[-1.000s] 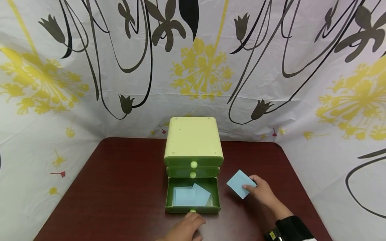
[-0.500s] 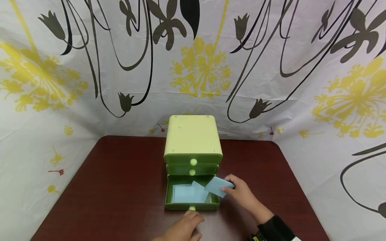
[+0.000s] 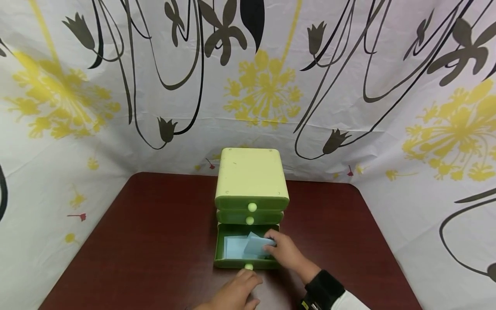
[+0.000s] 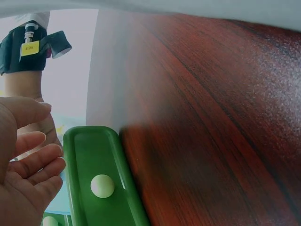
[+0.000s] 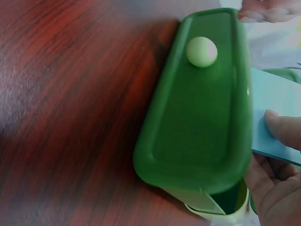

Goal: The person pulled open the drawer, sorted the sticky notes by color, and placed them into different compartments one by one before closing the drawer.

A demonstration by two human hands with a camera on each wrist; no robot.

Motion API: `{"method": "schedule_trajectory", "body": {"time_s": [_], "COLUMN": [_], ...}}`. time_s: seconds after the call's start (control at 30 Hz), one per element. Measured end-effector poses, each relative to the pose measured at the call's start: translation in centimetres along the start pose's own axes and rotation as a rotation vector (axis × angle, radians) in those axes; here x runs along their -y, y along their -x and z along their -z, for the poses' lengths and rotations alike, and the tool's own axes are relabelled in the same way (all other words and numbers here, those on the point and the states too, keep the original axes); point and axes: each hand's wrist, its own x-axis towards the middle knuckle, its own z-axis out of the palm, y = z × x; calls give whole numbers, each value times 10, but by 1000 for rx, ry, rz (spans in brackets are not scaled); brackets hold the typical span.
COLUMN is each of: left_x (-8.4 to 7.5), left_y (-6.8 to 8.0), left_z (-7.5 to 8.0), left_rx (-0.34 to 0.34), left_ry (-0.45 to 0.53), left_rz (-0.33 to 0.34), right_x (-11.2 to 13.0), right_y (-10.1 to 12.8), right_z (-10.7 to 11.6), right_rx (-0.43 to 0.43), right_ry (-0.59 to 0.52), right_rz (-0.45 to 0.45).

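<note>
A small green cabinet with three drawers stands on a dark red table. Its bottom drawer is pulled out, and light blue cards lie inside. My right hand reaches into the drawer from the right and pinches another light blue card low over those cards. In the right wrist view my thumb presses on that card behind the drawer front. My left hand rests before the drawer's pale knob with relaxed fingers, holding nothing.
White cloth printed with yellow and black flowers walls the table on three sides. The two upper drawers are closed, each with a pale knob. Bare tabletop lies left and right of the cabinet. A black band wraps my right wrist.
My right hand carried the blue card left from beside the cabinet to inside the open drawer. The left hand stayed in front of the knob.
</note>
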Motion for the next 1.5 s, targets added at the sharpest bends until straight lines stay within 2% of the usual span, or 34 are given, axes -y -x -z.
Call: {"method": "schedule_trajectory", "body": {"time_s": [0.3, 0.57, 0.9, 1.13, 1.4, 1.5], "left_x": [1, 1, 8, 14, 22, 27], "left_y": [4, 6, 11, 16, 23, 26], "left_z": [-1, 2, 15, 20, 32, 37], "left_rx": [-48, -103, -141, -256, -231, -213], "left_ry": [-69, -84, -9, -109, -45, -21], "left_rz": [-26, -17, 73, 68, 156, 221], "right_x": [2, -1, -1, 3, 7, 8], "right_y": [-7, -13, -20, -18, -17, -17], "right_z": [-16, -22, -24, -26, -28, -30], "right_rx": [22, 34, 4, 0, 6, 12], "right_ry": [19, 24, 118, 127, 139, 148], "right_rz": [17, 30, 5, -20, -34, -40]}}
